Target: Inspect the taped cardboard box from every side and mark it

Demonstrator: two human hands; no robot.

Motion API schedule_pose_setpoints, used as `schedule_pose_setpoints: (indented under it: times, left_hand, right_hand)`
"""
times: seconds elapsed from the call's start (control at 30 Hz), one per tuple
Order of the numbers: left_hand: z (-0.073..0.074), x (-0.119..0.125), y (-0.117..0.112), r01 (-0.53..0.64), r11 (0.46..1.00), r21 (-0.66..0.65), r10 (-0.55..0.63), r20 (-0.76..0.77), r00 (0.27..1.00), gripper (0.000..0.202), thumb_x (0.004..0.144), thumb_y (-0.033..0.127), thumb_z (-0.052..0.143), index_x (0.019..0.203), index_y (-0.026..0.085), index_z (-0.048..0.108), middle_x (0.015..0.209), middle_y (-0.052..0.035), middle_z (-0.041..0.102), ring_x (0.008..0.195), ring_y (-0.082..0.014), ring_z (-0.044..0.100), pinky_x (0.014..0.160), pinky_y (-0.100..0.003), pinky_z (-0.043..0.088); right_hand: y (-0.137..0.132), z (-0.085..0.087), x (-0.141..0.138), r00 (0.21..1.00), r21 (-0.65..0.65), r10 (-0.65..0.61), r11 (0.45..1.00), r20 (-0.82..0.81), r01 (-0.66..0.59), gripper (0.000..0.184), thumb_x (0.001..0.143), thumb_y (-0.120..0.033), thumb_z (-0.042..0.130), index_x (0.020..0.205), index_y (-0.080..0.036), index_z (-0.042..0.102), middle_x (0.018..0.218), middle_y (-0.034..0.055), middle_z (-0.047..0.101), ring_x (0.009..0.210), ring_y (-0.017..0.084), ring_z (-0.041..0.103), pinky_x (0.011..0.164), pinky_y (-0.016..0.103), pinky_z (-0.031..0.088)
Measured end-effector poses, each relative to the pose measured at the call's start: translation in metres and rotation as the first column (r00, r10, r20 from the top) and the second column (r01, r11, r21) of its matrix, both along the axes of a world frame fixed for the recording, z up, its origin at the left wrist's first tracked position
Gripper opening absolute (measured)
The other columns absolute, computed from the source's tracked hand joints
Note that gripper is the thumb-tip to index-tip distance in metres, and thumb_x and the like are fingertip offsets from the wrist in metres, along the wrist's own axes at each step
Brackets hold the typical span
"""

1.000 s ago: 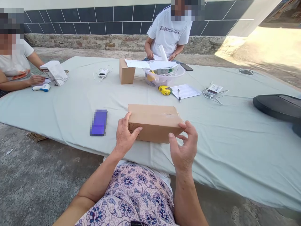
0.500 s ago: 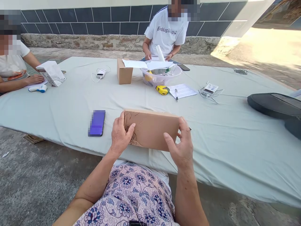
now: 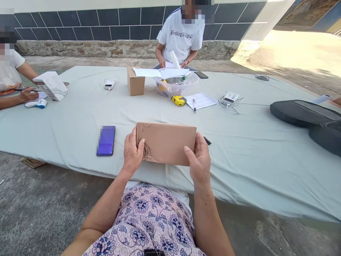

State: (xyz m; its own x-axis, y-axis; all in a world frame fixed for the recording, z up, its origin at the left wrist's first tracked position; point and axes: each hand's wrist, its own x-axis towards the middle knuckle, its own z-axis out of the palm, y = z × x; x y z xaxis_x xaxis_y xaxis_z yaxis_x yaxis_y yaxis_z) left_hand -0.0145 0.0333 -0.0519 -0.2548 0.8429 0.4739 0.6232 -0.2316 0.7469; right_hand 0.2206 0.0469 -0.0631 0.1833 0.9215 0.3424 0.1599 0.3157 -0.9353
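A brown cardboard box point(image 3: 167, 144) with black scribbled lines on its left part is held up at the table's near edge, its broad face toward me. My left hand point(image 3: 133, 149) grips the left end, thumb on the face. At the other end my right hand point(image 3: 199, 156) clasps the box, its thumb over the lower right corner and its fingers behind. A dark pointed object point(image 3: 207, 140), partly hidden, lies just beyond my right fingers. To the left of the box is a phone point(image 3: 106, 141) with a purple screen.
On the cloth-covered table point(image 3: 239, 160) are a yellow tape measure point(image 3: 178, 100), a written sheet point(image 3: 204, 101) with a pen, a plastic basin point(image 3: 177, 88), another cardboard box point(image 3: 136, 83) and a black bag-like object point(image 3: 303, 112). Two people sit across and at the left.
The box has tilted so its broad face shows more and its top edge less. My right fingers have closed in against its right end. The view has shifted slightly right.
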Motion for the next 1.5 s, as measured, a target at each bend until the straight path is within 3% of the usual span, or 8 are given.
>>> schedule_pose_setpoints:
  times: [0.37,0.57,0.83,0.97,1.07,1.2,1.3,1.5]
  left_hand:
    - [-0.001,-0.006,0.001,0.097,0.994,-0.040,-0.087,0.199,0.976,0.055,0.105,0.047,0.044,0.155,0.026,0.045,0.151,-0.0126,0.056,0.145,-0.0244,0.048,0.123,-0.044,0.035]
    - [-0.006,-0.011,0.006,0.119,0.988,-0.098,-0.073,0.381,0.922,0.063,0.101,0.057,0.049,0.158,0.028,0.044,0.162,-0.0070,0.049,0.152,-0.0239,0.041,0.128,-0.041,0.029]
    - [-0.013,-0.007,0.011,0.137,0.990,0.026,-0.125,0.608,0.784,0.064,0.098,0.061,0.054,0.154,0.029,0.051,0.160,-0.0064,0.051,0.150,-0.0234,0.045,0.124,-0.036,0.037]
    - [-0.009,-0.004,0.014,0.093,0.995,0.033,-0.092,0.648,0.756,0.067,0.095,0.063,0.058,0.152,0.029,0.053,0.159,-0.0070,0.052,0.150,-0.0238,0.046,0.124,-0.036,0.037]
    - [-0.007,-0.005,0.019,0.037,0.999,0.019,-0.040,0.678,0.734,0.069,0.094,0.063,0.061,0.153,0.028,0.052,0.160,-0.0076,0.051,0.149,-0.0240,0.046,0.123,-0.037,0.038]
    - [-0.006,-0.006,0.024,0.026,0.999,0.045,-0.050,0.699,0.714,0.068,0.093,0.062,0.063,0.151,0.027,0.053,0.159,-0.0080,0.053,0.146,-0.0237,0.050,0.121,-0.036,0.041]
    - [-0.007,-0.008,0.024,0.047,0.996,0.078,-0.089,0.697,0.711,0.067,0.093,0.061,0.063,0.150,0.027,0.055,0.158,-0.0083,0.054,0.144,-0.0232,0.052,0.120,-0.034,0.042]
    - [-0.011,-0.015,0.024,0.012,0.999,0.049,-0.043,0.701,0.712,0.072,0.092,0.061,0.064,0.153,0.026,0.050,0.159,-0.0106,0.051,0.144,-0.0247,0.052,0.119,-0.037,0.043]
  right_hand:
    - [-0.002,0.009,-0.004,0.997,-0.106,0.031,0.994,-0.071,-0.039,0.064,0.091,-0.052,0.062,0.147,-0.022,0.054,0.153,0.0116,0.058,0.140,0.030,0.056,0.113,0.047,0.049]
    - [0.000,0.005,-0.001,0.992,-0.101,0.059,0.992,-0.108,-0.070,0.061,0.092,-0.052,0.059,0.145,-0.021,0.057,0.152,0.0101,0.060,0.144,0.028,0.052,0.122,0.048,0.041]
    - [0.000,0.003,-0.001,0.987,-0.064,0.118,0.990,-0.105,-0.125,0.054,0.099,-0.049,0.053,0.147,-0.026,0.058,0.157,0.0046,0.055,0.151,0.025,0.044,0.128,0.046,0.033]
    - [-0.003,0.000,-0.008,0.990,-0.072,0.129,0.988,-0.061,-0.133,0.071,0.094,-0.053,0.059,0.157,-0.023,0.043,0.160,0.0135,0.051,0.148,0.030,0.048,0.122,0.051,0.041]
    - [-0.010,0.001,-0.021,0.992,-0.061,0.062,0.997,0.113,-0.055,0.095,0.086,-0.054,0.069,0.164,-0.021,0.025,0.162,0.0199,0.044,0.148,0.035,0.046,0.120,0.058,0.042]
    - [-0.018,0.004,-0.041,0.910,0.097,-0.071,0.995,0.409,0.034,0.103,0.087,-0.048,0.074,0.166,-0.023,0.012,0.168,0.0196,0.034,0.157,0.036,0.031,0.125,0.062,0.032]
    - [-0.017,0.003,-0.046,0.875,0.138,-0.119,0.989,0.470,0.060,0.107,0.088,-0.049,0.075,0.166,-0.025,0.006,0.167,0.0196,0.035,0.157,0.036,0.032,0.124,0.062,0.035]
    - [-0.014,0.009,-0.029,0.956,0.085,0.011,0.996,0.294,-0.037,0.083,0.091,-0.052,0.071,0.160,-0.026,0.032,0.159,0.0155,0.050,0.145,0.033,0.051,0.115,0.054,0.049]
